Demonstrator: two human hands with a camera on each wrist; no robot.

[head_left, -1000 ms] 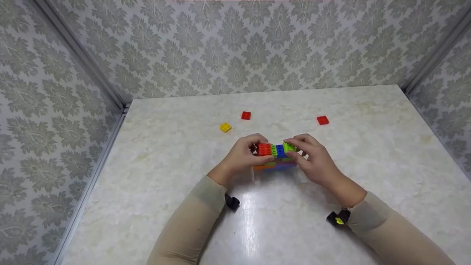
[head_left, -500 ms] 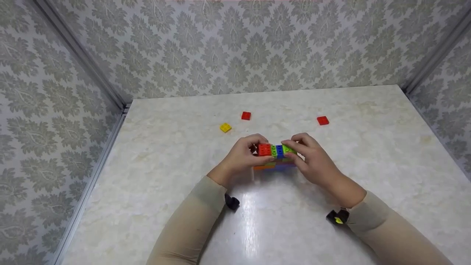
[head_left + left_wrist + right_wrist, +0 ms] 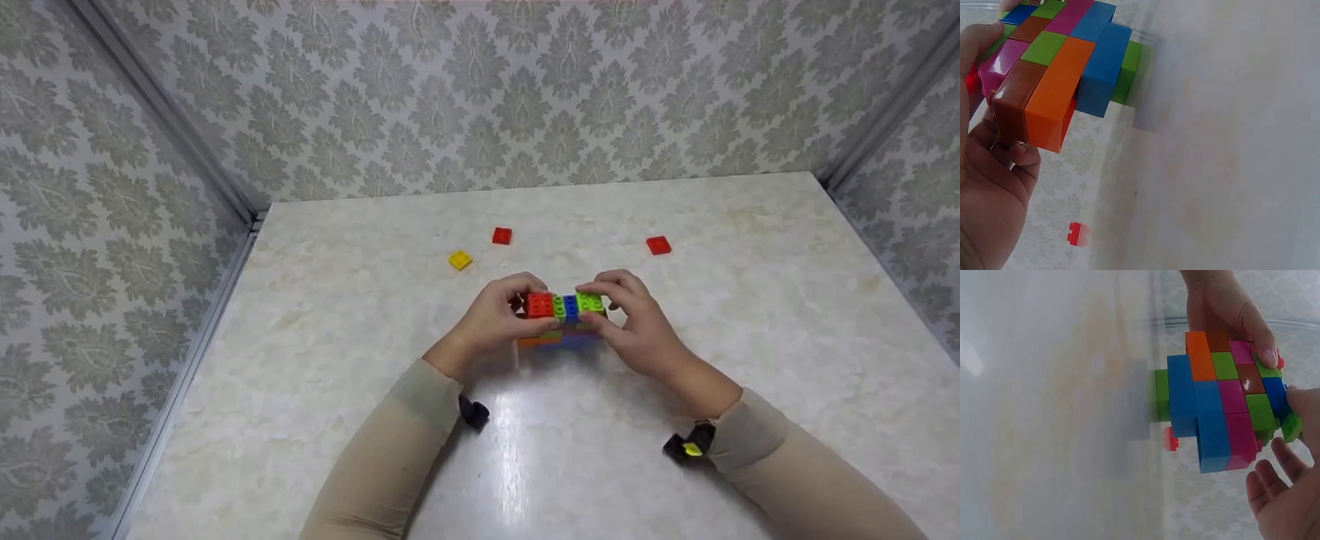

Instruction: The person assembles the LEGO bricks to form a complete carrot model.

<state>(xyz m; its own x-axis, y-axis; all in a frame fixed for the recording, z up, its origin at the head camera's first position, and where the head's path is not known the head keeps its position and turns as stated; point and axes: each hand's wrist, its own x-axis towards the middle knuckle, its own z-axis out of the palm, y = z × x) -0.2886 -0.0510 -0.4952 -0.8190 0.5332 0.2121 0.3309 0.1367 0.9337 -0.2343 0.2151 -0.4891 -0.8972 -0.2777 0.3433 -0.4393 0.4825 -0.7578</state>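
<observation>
A wall of stacked toy bricks in orange, blue, pink, brown and green stands at the middle of the table. My left hand grips its left end, thumb along the near face and fingers behind. Along the top show a red brick, a narrow green one, a blue brick and a green brick at the right end. My right hand pinches that end green brick between thumb and index finger. In the right wrist view its other fingers are spread below the wall's end.
Behind the hands, a yellow brick and a red brick lie on the pale table. Another red brick lies farther right. Patterned panels enclose the table at the back and sides.
The right hand's fingers have shifted slightly on the end green brick, so more of its studs show. The left hand, the wall and the loose bricks stay put.
</observation>
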